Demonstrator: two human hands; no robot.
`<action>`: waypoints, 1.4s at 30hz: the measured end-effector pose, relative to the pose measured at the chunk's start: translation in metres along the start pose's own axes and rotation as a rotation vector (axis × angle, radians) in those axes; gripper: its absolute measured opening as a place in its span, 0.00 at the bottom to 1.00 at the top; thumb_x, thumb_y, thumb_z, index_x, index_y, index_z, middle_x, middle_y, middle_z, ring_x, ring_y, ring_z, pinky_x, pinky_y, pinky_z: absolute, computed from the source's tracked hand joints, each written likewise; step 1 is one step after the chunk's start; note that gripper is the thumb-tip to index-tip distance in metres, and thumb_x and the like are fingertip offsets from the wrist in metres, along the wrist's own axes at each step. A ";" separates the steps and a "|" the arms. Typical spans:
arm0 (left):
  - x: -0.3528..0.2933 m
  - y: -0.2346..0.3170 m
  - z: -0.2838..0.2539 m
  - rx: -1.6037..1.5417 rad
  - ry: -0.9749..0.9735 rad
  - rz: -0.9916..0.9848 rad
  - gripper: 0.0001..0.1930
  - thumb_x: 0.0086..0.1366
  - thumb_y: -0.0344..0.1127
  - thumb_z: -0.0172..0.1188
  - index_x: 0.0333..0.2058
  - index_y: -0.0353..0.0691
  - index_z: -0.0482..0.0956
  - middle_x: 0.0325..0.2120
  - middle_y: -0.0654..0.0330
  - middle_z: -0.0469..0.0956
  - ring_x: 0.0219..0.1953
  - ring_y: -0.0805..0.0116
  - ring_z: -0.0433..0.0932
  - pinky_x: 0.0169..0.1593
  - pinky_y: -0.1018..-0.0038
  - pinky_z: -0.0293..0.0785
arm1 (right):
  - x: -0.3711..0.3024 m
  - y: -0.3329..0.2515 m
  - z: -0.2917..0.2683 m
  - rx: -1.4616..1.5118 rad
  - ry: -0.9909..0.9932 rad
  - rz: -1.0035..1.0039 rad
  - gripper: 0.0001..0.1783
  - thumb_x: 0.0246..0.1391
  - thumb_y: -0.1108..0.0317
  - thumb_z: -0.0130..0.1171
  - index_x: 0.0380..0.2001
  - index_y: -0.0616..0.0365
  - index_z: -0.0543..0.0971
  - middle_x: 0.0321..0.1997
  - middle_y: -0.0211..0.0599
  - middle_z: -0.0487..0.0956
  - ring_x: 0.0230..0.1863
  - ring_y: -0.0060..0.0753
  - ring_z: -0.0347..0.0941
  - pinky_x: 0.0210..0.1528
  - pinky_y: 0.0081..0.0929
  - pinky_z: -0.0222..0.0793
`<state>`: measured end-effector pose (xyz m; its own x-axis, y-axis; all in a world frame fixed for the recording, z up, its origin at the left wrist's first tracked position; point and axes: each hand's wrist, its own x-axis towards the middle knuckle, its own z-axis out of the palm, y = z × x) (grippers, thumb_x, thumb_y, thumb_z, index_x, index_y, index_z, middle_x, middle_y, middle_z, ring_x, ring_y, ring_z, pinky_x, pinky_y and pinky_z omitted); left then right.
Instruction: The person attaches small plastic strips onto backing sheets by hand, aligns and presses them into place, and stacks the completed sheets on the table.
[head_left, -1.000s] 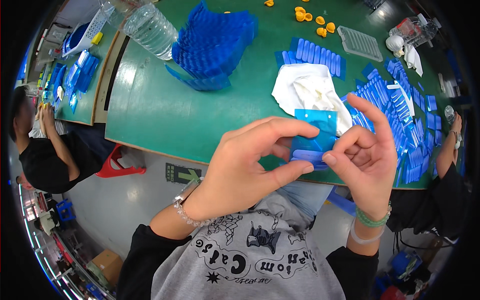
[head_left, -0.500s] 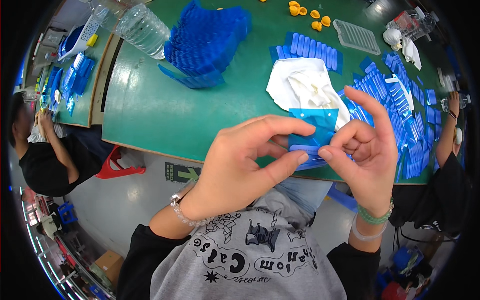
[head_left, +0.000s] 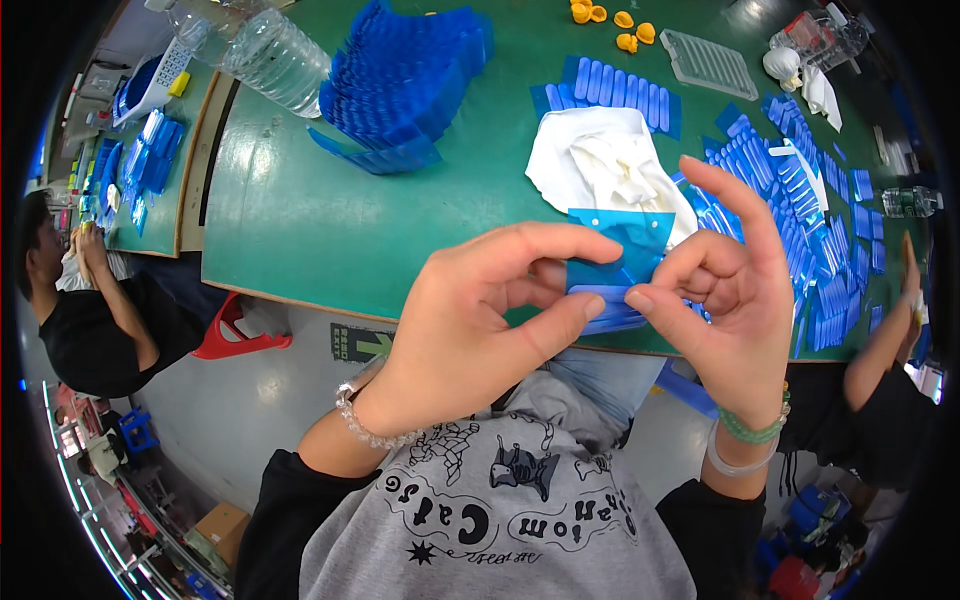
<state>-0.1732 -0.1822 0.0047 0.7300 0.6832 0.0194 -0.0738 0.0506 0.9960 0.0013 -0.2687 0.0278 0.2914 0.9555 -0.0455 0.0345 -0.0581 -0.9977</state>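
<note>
Both my hands are raised over the near edge of the green table [head_left: 300, 220], around a small see-through blue film sheet [head_left: 645, 232] with small holes near its top edge. My left hand [head_left: 480, 320] pinches the sheet's left side between thumb and forefinger. At its lower right, my right hand [head_left: 735, 320] closes thumb and forefinger on the film, the other fingers curled or raised. A lighter blue strip [head_left: 597, 294] runs along the sheet's bottom between my thumbs. Just behind the sheet lies a crumpled white cloth [head_left: 560, 150].
A fanned stack of blue film [head_left: 400, 90] lies beside a large water bottle [head_left: 285, 65]. Blue strips [head_left: 620, 95] sit behind the cloth; many more [head_left: 790, 220] spread rightward. Yellow finger cots [head_left: 624, 20] and a ribbed clear tray [head_left: 710, 65] are farther back. Co-workers [head_left: 100, 320] flank the table.
My hands and the film have shifted slightly left in view, the pinch kept. At the right, the co-worker's hand has dropped away from beside a small bottle.
</note>
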 end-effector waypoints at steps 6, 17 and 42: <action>0.001 -0.001 0.002 -0.091 0.036 -0.047 0.17 0.57 0.15 0.60 0.46 0.25 0.73 0.39 0.55 0.77 0.37 0.75 0.78 0.40 0.82 0.76 | -0.001 0.004 0.001 -0.013 0.011 -0.023 0.42 0.43 0.86 0.63 0.63 0.64 0.58 0.25 0.29 0.74 0.28 0.14 0.69 0.35 0.12 0.67; 0.001 -0.002 0.002 -0.112 0.033 -0.038 0.17 0.55 0.13 0.60 0.46 0.23 0.73 0.42 0.52 0.75 0.39 0.74 0.77 0.42 0.81 0.78 | 0.001 0.001 0.001 -0.006 -0.001 -0.008 0.43 0.43 0.86 0.63 0.63 0.64 0.57 0.25 0.29 0.74 0.29 0.14 0.69 0.36 0.13 0.68; -0.005 -0.018 0.001 -0.043 0.162 0.118 0.35 0.56 0.16 0.60 0.60 0.37 0.54 0.33 0.56 0.77 0.38 0.70 0.78 0.44 0.76 0.76 | -0.004 0.024 0.028 0.125 0.115 -0.017 0.27 0.46 0.84 0.64 0.52 0.63 0.73 0.29 0.29 0.79 0.32 0.14 0.72 0.37 0.14 0.67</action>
<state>-0.1746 -0.1869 -0.0135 0.5961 0.7941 0.1185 -0.1838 -0.0086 0.9829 -0.0260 -0.2654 0.0030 0.3998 0.9161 -0.0301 -0.0765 0.0007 -0.9971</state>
